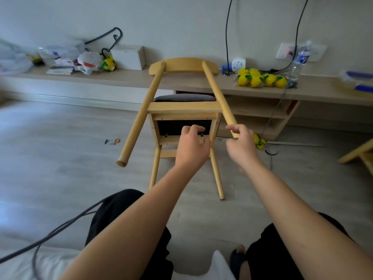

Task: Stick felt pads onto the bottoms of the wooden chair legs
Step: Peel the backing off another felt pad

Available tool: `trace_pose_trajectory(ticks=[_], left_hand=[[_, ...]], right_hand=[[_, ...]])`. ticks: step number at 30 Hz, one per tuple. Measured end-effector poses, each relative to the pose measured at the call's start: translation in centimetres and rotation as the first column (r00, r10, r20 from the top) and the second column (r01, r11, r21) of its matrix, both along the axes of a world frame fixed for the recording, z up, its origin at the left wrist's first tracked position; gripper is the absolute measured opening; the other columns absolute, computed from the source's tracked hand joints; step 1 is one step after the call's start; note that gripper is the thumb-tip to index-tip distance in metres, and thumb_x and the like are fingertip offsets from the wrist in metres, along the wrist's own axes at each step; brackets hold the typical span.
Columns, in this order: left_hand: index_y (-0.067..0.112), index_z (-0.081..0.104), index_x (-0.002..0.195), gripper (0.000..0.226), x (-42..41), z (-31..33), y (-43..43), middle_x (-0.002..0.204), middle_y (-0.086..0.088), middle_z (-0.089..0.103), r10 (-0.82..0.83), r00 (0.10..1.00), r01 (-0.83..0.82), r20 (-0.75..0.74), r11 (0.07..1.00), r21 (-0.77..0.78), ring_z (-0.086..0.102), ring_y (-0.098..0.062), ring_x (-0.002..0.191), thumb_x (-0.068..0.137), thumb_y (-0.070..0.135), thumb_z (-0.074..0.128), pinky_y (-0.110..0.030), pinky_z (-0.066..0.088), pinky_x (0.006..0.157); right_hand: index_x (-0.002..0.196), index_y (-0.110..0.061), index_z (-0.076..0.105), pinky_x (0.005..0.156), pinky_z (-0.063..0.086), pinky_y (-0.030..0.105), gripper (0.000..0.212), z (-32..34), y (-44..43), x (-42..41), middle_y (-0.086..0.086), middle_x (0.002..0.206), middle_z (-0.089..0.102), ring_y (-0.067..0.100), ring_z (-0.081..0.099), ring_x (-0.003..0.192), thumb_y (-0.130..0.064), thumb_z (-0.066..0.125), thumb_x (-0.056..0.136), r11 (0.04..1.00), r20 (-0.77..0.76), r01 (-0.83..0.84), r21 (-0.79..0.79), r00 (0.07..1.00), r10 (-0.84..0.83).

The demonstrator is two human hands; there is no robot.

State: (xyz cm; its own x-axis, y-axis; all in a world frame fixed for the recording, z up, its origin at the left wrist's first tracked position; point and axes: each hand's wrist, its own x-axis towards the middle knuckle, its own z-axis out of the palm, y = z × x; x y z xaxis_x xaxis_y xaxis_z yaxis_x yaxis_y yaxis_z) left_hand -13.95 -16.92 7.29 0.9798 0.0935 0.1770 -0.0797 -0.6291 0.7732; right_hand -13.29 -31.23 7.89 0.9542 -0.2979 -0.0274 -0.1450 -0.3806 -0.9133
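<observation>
Grey cable enters at lower left, both ends cut off by the frame. Clutter on the left of the ledge: bags and papers, too blurred to identify.

Chair stands centre frame, tipped back with its backrest against the ledge edge and the seat underside facing the camera. Two short legs reach the floor.

Left long leg points toward the camera, off the floor; its end face shows bare wood.

Left hand is in front of the seat underside, back of the hand to the camera and fingers curled. Palm side hidden, so I cannot tell whether it holds anything.

Right hand has thumb and fingers closed round the end of the right long leg. The leg tip is hidden behind the hand.

Yellow packets and a bottle sit on the ledge to the right. Wooden piece at the right edge is cut off and unidentifiable.
</observation>
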Motion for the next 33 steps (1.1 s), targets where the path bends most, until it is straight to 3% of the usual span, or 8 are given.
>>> trace_pose_trajectory(ticks=[2,5,7,9,11,17,28,33], left_hand=[[0.023,0.057,0.133,0.036,-0.4,-0.5,0.0,0.13,0.007,0.05,-0.047,0.999,0.046,0.021,0.998,0.038,0.046,0.008,0.084,0.097,0.027,0.062,-0.002,0.029,0.068],[0.024,0.061,0.13,0.032,0.9,-0.7,1.2,0.12,0.012,0.054,-0.099,0.995,0.099,0.003,0.995,0.015,0.053,0.001,0.1,0.098,0.027,0.062,-0.012,0.04,0.083],[0.025,0.067,0.122,0.023,1.9,-0.4,2.3,0.113,0.011,0.065,-0.105,0.985,0.067,-0.134,0.963,-0.26,0.064,-0.004,0.101,0.101,0.025,0.058,-0.02,0.05,0.081],[0.023,0.07,0.117,0.022,3.0,-0.3,2.7,0.109,0.002,0.072,-0.173,0.937,-0.033,-0.302,0.819,-0.572,0.072,-0.012,0.098,0.104,0.026,0.053,-0.027,0.057,0.076],[0.022,0.072,0.116,0.024,4.2,-0.7,2.5,0.105,-0.002,0.076,-0.237,0.905,-0.065,-0.353,0.744,-0.665,0.074,-0.014,0.096,0.105,0.029,0.052,-0.029,0.059,0.075],[0.023,0.074,0.114,0.025,7.7,-0.9,2.1,0.099,-0.002,0.078,-0.307,0.889,-0.008,-0.34,0.733,-0.68,0.076,-0.017,0.092,0.104,0.029,0.051,-0.028,0.06,0.077],[0.019,0.067,0.123,0.023,11.3,-1.5,4.2,0.102,-0.001,0.079,-0.33,0.866,-0.071,-0.377,0.663,-0.745,0.076,-0.018,0.096,0.101,0.017,0.062,-0.031,0.06,0.084],[0.021,0.058,0.133,0.039,11.3,-0.9,3.4,0.107,0.001,0.077,-0.324,0.889,-0.052,-0.324,0.632,-0.773,0.076,-0.017,0.099,0.096,0.021,0.07,-0.029,0.06,0.079]], right_hand=[[0.116,-0.036,0.057,0.073,0.046,0.023,0.041,0.1,0.0,0.0,-0.002,0.13,0.043,0.02,0.055,0.112,-0.003,0.06,0.092,0.999,0.007,0.015,0.037,1.0,-0.015],[0.132,-0.03,0.052,0.084,0.044,0.028,0.045,-0.4,0.5,0.9,0.0,0.136,0.048,0.016,0.053,0.113,-0.008,0.062,0.094,0.995,-0.051,0.035,0.096,0.998,-0.03],[0.136,-0.027,0.052,0.085,0.042,0.028,0.045,-0.3,1.4,1.5,0.0,0.135,0.049,0.016,0.052,0.113,-0.011,0.061,0.095,0.99,-0.104,0.028,0.141,0.995,-0.013],[0.139,-0.024,0.053,0.09,0.045,0.032,0.046,-0.2,2.5,2.7,0.0,0.132,0.052,0.018,0.053,0.118,-0.013,0.061,0.096,0.974,-0.16,-0.001,0.226,0.986,0.038],[0.143,-0.022,0.052,0.101,0.048,0.037,0.049,0.0,3.7,4.3,0.001,0.135,0.053,0.02,0.053,0.122,-0.015,0.063,0.096,0.959,-0.184,-0.064,0.277,0.976,0.119],[0.141,-0.027,0.052,0.106,0.048,0.045,0.052,0.1,4.8,8.7,0.0,0.134,0.054,0.02,0.055,0.122,-0.013,0.064,0.092,0.94,-0.187,-0.09,0.329,0.969,0.158],[0.13,-0.033,0.063,0.095,0.054,0.024,0.039,-1.8,1.5,11.2,-0.014,0.123,0.067,-0.001,0.063,0.116,-0.019,0.072,0.095,0.921,-0.108,-0.338,0.192,0.926,0.362],[0.128,-0.035,0.069,0.096,0.058,0.04,0.027,-1.0,0.2,11.8,-0.01,0.119,0.071,0.011,0.066,0.113,-0.034,0.06,0.102,0.905,-0.2,-0.331,0.266,0.9,0.388]])
